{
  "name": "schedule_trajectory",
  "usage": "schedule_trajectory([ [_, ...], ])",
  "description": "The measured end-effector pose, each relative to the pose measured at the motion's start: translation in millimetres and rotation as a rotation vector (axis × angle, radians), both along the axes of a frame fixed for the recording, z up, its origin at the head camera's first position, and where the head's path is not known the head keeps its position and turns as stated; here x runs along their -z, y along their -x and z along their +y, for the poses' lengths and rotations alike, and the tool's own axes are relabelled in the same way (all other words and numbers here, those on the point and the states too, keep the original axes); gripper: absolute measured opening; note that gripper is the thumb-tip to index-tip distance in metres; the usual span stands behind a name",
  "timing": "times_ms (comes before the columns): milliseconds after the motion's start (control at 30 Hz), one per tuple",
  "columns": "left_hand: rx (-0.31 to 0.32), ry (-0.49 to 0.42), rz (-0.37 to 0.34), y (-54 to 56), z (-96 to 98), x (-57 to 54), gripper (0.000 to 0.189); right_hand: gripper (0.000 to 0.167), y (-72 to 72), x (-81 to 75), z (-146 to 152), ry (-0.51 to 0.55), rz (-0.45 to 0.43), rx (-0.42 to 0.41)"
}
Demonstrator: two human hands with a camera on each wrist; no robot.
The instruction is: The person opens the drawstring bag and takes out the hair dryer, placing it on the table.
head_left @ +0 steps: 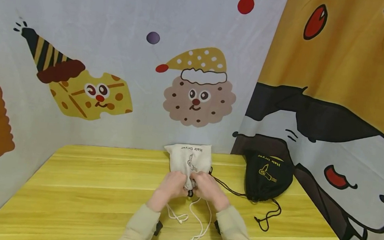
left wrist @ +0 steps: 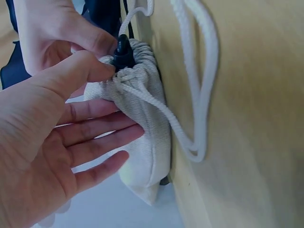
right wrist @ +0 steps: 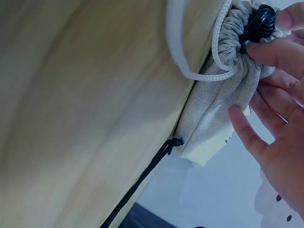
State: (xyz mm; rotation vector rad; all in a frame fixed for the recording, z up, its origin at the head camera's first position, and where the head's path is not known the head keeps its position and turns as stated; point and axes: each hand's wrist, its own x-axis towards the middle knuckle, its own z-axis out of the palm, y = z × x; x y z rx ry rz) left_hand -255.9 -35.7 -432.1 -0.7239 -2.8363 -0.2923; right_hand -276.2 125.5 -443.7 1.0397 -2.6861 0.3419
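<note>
A white cloth bag (head_left: 180, 160) printed with "Hair Dryer" lies at the far edge of the wooden table (head_left: 79, 190), a little right of the middle, its gathered mouth towards the person and its base at the far side. The left hand (head_left: 174, 184) grasps the left side of that mouth, its thumb on the puckered rim and its other fingers spread along the cloth. The right hand (head_left: 209, 186) grasps the right side in much the same way, thumb at the rim, the little finger stretched against the side of the bag. Between the two thumbs a black cable (right wrist: 260, 23) pokes out of the opening. White drawstrings (left wrist: 212, 52) trail from the mouth, their loops on the near side of the bag. To the right, near the far right corner, a black bag (head_left: 264, 174) with yellow lettering lies well apart from the hands; one of its black cords (right wrist: 142, 178) runs left to the white cloth bag. Beyond the table hangs a backdrop (head_left: 119, 10) with cartoon figures
</note>
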Motion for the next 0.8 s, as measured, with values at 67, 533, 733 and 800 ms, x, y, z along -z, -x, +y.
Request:
schedule_trajectory([
  [67, -0.021, 0.009, -0.022, -1.1, -3.4, -1.7, 0.031, 0.024, -0.9, 0.0, -4.8, -0.002, 0.003, -0.013],
  [533, -0.073, 0.024, -0.029, -8.1, -24.8, -2.8, 0.033, 0.024, -3.3, 0.5, -31.5, -0.072, 0.022, -0.021],
  [733, -0.076, 0.012, -0.035, -9.5, -31.0, -1.7, 0.033, 0.022, -3.3, -0.4, -38.7, -0.1, 0.036, -0.029],
  [800, -0.069, -0.001, -0.032, -10.4, -32.7, -1.7, 0.033, 0.022, -3.3, -0.2, -39.9, -0.114, 0.044, -0.025],
])
